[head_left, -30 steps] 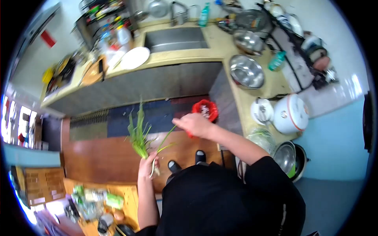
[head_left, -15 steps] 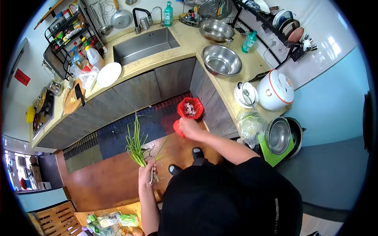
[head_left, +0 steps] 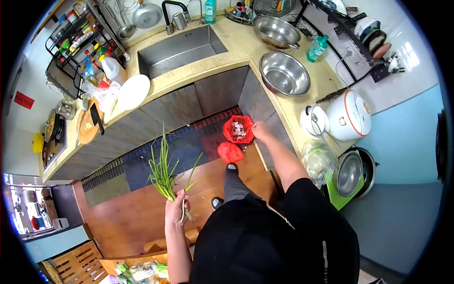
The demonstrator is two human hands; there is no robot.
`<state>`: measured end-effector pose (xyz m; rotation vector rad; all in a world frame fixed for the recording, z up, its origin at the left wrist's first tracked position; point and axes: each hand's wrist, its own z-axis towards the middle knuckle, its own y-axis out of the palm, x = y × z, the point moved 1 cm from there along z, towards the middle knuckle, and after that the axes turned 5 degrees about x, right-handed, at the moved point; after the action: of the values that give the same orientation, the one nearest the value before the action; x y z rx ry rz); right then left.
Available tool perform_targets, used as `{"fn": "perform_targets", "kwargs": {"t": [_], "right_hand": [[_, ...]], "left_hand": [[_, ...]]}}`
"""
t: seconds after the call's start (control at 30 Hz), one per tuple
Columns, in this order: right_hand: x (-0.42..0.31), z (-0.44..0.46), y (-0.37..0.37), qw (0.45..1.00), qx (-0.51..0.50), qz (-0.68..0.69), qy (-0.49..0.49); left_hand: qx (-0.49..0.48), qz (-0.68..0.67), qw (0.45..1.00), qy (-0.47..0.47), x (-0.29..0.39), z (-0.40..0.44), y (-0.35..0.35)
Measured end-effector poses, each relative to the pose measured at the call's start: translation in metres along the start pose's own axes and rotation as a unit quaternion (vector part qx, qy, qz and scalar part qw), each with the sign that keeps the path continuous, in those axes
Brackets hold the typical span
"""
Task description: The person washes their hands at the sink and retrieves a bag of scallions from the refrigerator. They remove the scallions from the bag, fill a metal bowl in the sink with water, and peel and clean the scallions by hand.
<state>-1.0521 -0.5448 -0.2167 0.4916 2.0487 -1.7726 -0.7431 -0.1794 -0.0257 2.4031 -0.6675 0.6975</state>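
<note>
My left hand [head_left: 178, 208] is closed around a bunch of green onions [head_left: 163, 177] near the root end, with the long leaves pointing up and away from me. One stalk splays off to the right. My right hand [head_left: 259, 130] is closed at the right rim of a bin with a red liner [head_left: 228, 134]; its fingertips are partly hidden. Whitish scraps [head_left: 238, 128] lie inside the bin. Just in front of it, on the floor, rests a crumpled red plastic bag [head_left: 231, 153].
A dark floor mat [head_left: 151, 161] runs along the cabinets. On the counter are a sink [head_left: 184, 52], a steel basin [head_left: 284, 75], a white plate [head_left: 134, 93], a rice cooker [head_left: 349, 116] and a cutting board with a knife [head_left: 90, 124]. A green board [head_left: 340, 200] is at right.
My right hand has left the red bag and moved right and up to the bin's rim. The left hand still holds the green onions. My view and feet have shifted.
</note>
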Motion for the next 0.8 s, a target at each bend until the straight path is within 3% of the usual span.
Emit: {"fn": "perform_targets", "kwargs": {"t": [0.03,0.13,0.17,0.27,0.37,0.47,0.5,0.53,0.6,0.67,0.73,0.8], "right_hand": [[0.008,0.018,0.012,0.999,-0.049,-0.004,0.014],[0.028,0.056,0.049,0.959,-0.13,0.199,0.158],[0.071,0.084,0.095,0.987,-0.086,0.121,0.067],[0.069,0.104,0.085,0.991,-0.115,0.044,0.049],[0.036,0.093,0.035,0.996,-0.083,0.038,0.014],[0.039,0.09,0.036,0.994,-0.04,-0.06,-0.078],[0.033,0.082,0.031,0.983,-0.067,0.156,0.066],[0.016,0.069,0.016,0.905,-0.091,0.362,0.202],[-0.017,0.06,-0.03,0.726,-0.059,0.62,0.293],[-0.005,0.058,-0.051,0.627,-0.05,0.732,0.26],[-0.038,0.058,-0.099,0.489,0.066,0.793,0.359],[-0.047,0.081,-0.122,0.465,0.188,0.744,0.441]], "left_hand": [[0.012,0.004,1.0,-0.001,0.006,0.002,0.009],[0.029,0.018,0.999,-0.004,0.019,0.018,0.024],[0.033,0.017,0.999,-0.005,0.024,0.023,0.032],[0.036,0.013,0.999,-0.004,0.038,0.042,0.052],[0.025,0.014,1.0,-0.01,0.048,0.062,0.074],[0.012,0.025,0.999,-0.027,0.061,0.08,0.107],[0.009,0.021,0.999,-0.027,0.065,0.087,0.117],[0.007,0.017,0.999,-0.026,0.07,0.093,0.125],[0.015,0.009,1.0,-0.023,0.081,0.105,0.136],[0.014,0.008,1.0,-0.025,0.096,0.117,0.143],[-0.012,0.007,0.999,-0.032,0.111,0.131,0.143],[-0.022,0.008,0.999,-0.031,0.13,0.146,0.144]]}}
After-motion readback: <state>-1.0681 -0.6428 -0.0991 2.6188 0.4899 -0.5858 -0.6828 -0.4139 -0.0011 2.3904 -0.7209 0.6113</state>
